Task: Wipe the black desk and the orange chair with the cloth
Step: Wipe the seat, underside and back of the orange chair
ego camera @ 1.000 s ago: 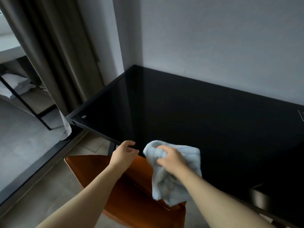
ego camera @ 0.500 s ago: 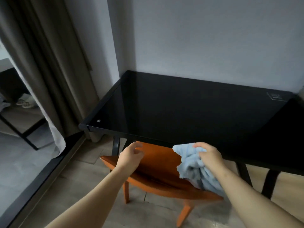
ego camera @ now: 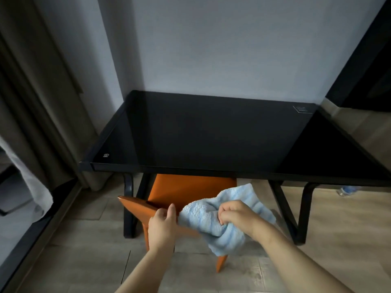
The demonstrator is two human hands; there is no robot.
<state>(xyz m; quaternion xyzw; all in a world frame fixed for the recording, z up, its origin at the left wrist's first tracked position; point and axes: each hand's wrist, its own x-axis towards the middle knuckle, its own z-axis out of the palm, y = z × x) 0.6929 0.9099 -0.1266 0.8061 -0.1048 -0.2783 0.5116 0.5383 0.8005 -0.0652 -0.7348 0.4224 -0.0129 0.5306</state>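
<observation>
A black glossy desk [ego camera: 211, 134] stands in a corner against a pale grey wall [ego camera: 211, 49]. Its surface bears a small white logo [ego camera: 106, 155] near the front left corner and a faint rectangular label [ego camera: 302, 108] at the far right corner. The orange smooth-shelled chair [ego camera: 190, 187] sits pushed partly beneath the desk, so the front edge of the surface hides its far part, and the desk's black metal legs [ego camera: 304, 210] stand to either side of it. The left hand [ego camera: 163, 223] grips the chair's near edge, fingers curled over it. Just beside it, the right hand [ego camera: 237, 214] is closed on a light blue terry cloth [ego camera: 211, 212], fingers dug into its bunched folds. The cloth lies over the right part of that near edge and hangs below it, covering that corner of the chair, with one orange leg [ego camera: 221, 263] showing underneath. Heavy brown curtains [ego camera: 42, 102] hang to the left of the desk, with a white sheer curtain [ego camera: 27, 182] in front of them and a black floor track [ego camera: 31, 229] running along the wood-look floor [ego camera: 84, 261]. A clear plastic bottle [ego camera: 347, 190] lies on the floor beyond the desk's right legs, and a dark panel [ego camera: 370, 70] rises at the upper right.
</observation>
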